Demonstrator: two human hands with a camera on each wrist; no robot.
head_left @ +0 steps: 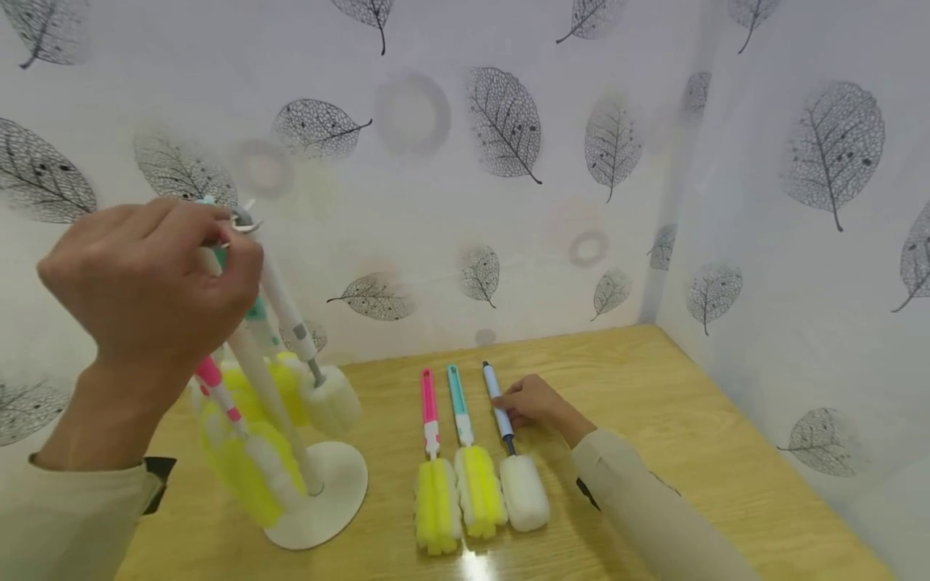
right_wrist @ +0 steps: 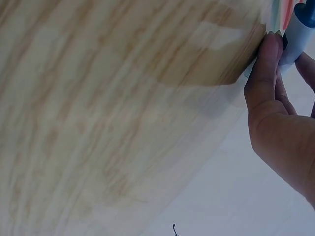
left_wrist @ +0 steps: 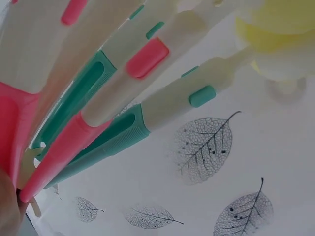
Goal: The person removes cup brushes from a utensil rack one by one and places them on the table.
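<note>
My left hand [head_left: 152, 274] is up at the top of a white stand [head_left: 272, 387], its fingers curled by the hooks. In the left wrist view, the fingertips at the lower left edge pinch the end of a pink-handled sponge brush [left_wrist: 64, 152], beside turquoise-handled brushes [left_wrist: 110, 142]. How firmly is partly hidden. On the table, my right hand [head_left: 541, 403] holds the pale blue handle of a white sponge brush [head_left: 525, 492] between thumb and fingers. The right wrist view shows that handle [right_wrist: 298, 42] at the fingertips.
A pink-handled brush [head_left: 437, 504] and a turquoise-handled brush [head_left: 479, 492], both with yellow and white sponge heads, lie left of the white one. Another white sponge brush [head_left: 333, 399] hangs on the stand. The wooden table [head_left: 617, 363] meets leaf-patterned walls [head_left: 436, 194] behind and at right.
</note>
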